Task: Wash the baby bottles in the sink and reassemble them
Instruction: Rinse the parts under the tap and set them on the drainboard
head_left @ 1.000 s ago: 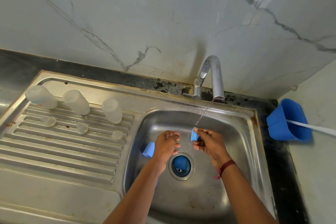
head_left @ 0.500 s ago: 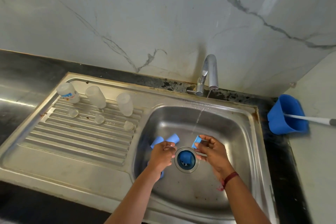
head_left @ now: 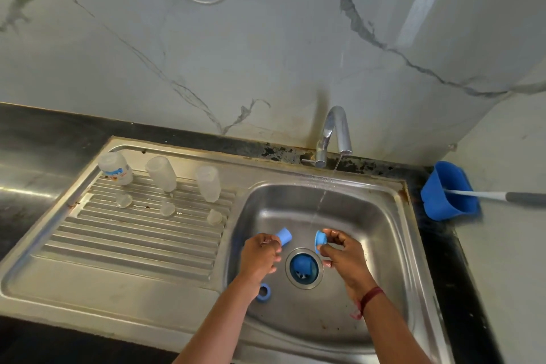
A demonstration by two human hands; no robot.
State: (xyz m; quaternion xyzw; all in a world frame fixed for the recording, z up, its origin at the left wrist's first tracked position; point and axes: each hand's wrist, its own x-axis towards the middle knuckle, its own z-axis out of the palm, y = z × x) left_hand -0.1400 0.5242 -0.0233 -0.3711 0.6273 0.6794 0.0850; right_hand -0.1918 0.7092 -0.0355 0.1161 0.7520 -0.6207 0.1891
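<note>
Baby bottles [head_left: 162, 174], three clear bodies, stand apparently mouth-down on the drainboard [head_left: 133, 245], well out beyond the left hand [head_left: 260, 254], as a person rinses their blue fittings in the sink [head_left: 393, 245]. The right hand [head_left: 344, 257] pinches a blue screw ring [head_left: 320, 238] between thumb and fingertips, just beside the foot of a thin stream of water [head_left: 322, 201] that falls from the tap [head_left: 334, 133] beyond it. The left hand, fingers curled, grips a blue cap [head_left: 284, 236] that pokes out past its knuckles toward the stream. Between the two hands, nearer the wrists, another blue piece [head_left: 302, 267] sits in the drain. A second blue ring [head_left: 263, 292] lies on the basin floor beside the left wrist.

The rinse probably goes best if the ring is moved fully into the water and turned, so the flow reaches its threads and both faces. The pinch should be firm, since wet plastic is likely to slip. The cap would then want its open end offered to the stream.

The bottles look frosted and translucent. The one farthest from the left hand carries a blue and red print. A clear teat [head_left: 167, 209] lies on the ribs before each, and none is reassembled yet. Well off to the right hand's outer side rests a blue scoop [head_left: 449, 190].
</note>
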